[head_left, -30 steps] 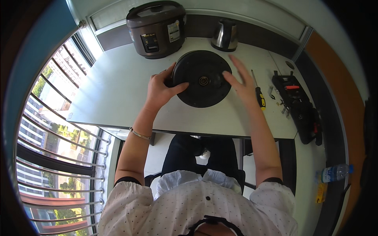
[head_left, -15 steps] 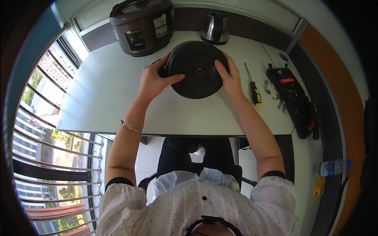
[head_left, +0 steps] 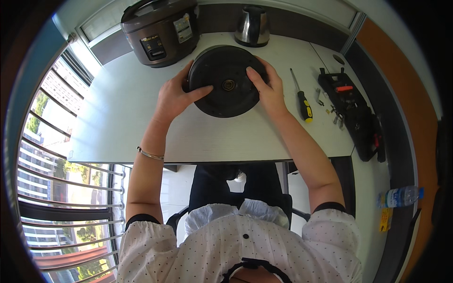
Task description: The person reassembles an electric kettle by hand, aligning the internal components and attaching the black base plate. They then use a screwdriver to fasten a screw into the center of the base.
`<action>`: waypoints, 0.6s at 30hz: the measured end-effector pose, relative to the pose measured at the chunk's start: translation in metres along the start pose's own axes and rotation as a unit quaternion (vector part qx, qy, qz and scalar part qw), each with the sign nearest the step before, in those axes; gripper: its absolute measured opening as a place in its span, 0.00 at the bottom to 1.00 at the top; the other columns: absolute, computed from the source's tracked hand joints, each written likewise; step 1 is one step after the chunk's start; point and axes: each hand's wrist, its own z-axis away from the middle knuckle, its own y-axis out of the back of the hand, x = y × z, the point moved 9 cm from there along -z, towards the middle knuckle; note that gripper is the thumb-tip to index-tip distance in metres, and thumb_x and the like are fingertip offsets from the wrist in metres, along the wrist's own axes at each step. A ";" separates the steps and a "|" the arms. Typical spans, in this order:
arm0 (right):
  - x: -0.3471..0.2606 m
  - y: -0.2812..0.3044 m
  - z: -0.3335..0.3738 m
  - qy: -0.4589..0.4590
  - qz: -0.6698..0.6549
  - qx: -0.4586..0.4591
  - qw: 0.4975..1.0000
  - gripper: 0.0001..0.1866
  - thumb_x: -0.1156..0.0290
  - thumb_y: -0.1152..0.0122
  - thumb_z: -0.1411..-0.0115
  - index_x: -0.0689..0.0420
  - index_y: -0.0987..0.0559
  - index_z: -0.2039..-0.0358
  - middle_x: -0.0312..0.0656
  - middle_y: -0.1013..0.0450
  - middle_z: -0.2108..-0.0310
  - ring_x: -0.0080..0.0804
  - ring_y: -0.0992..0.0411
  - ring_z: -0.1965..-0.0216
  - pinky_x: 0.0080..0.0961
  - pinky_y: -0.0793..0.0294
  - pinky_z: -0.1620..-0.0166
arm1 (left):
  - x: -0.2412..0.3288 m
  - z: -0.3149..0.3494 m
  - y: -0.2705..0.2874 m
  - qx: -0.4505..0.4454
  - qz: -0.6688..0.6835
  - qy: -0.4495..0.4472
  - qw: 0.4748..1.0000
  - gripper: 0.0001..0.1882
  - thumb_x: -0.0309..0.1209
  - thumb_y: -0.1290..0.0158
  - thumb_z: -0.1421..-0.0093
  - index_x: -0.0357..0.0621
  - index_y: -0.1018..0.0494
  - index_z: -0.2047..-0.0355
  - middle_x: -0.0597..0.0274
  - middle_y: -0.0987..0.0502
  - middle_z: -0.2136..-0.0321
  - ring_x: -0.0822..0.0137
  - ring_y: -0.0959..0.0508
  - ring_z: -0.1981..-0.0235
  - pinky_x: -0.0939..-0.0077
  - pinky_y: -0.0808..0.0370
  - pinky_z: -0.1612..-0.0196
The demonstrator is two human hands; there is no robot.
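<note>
R hand has come onto the black disc vs 1 s ago; L hand pinches opp. edge, thumbs on face. Disc's over mid desk; might tip/slip if a thumb eases, prob. slick.

Left hand and right hand are both out front, facing each other in a two-handed grip. Left thumb points inward, right thumb slants up and inward, and the other fingers are mostly hidden. Left forearm leans in just a little, right forearm angles in way more, elbows sit wide apart and kinda bent
</note>
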 end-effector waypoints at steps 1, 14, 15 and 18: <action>0.000 -0.001 0.000 0.005 0.001 -0.003 1.000 0.29 0.59 0.39 0.42 0.68 0.33 0.47 0.47 0.28 0.56 0.29 0.30 0.54 0.23 0.32 0.50 | 0.000 0.000 0.001 0.005 -0.011 0.002 1.000 0.47 0.49 0.36 0.60 0.41 0.37 0.41 0.55 0.20 0.68 0.64 0.20 0.65 0.74 0.26 0.59; -0.009 0.008 -0.004 0.017 0.084 0.043 0.995 0.31 0.53 0.34 0.48 0.68 0.27 0.55 0.47 0.24 0.64 0.30 0.26 0.63 0.23 0.27 0.57 | 0.003 -0.003 -0.004 0.025 0.042 0.010 0.999 0.43 0.47 0.35 0.60 0.41 0.33 0.44 0.55 0.20 0.69 0.66 0.20 0.67 0.76 0.27 0.60; -0.010 0.007 -0.005 0.017 0.085 0.045 0.995 0.31 0.53 0.34 0.48 0.68 0.27 0.55 0.47 0.24 0.65 0.30 0.26 0.63 0.23 0.27 0.58 | 0.003 -0.005 -0.005 0.023 0.055 0.009 0.998 0.43 0.47 0.35 0.60 0.41 0.33 0.44 0.55 0.20 0.69 0.66 0.20 0.66 0.76 0.27 0.60; -0.007 0.007 -0.008 0.010 0.079 0.050 0.996 0.31 0.53 0.34 0.48 0.69 0.27 0.55 0.47 0.24 0.66 0.30 0.25 0.64 0.23 0.27 0.58 | 0.003 -0.007 -0.004 0.021 0.062 0.020 0.998 0.43 0.48 0.35 0.60 0.42 0.33 0.44 0.56 0.20 0.69 0.66 0.20 0.66 0.75 0.27 0.60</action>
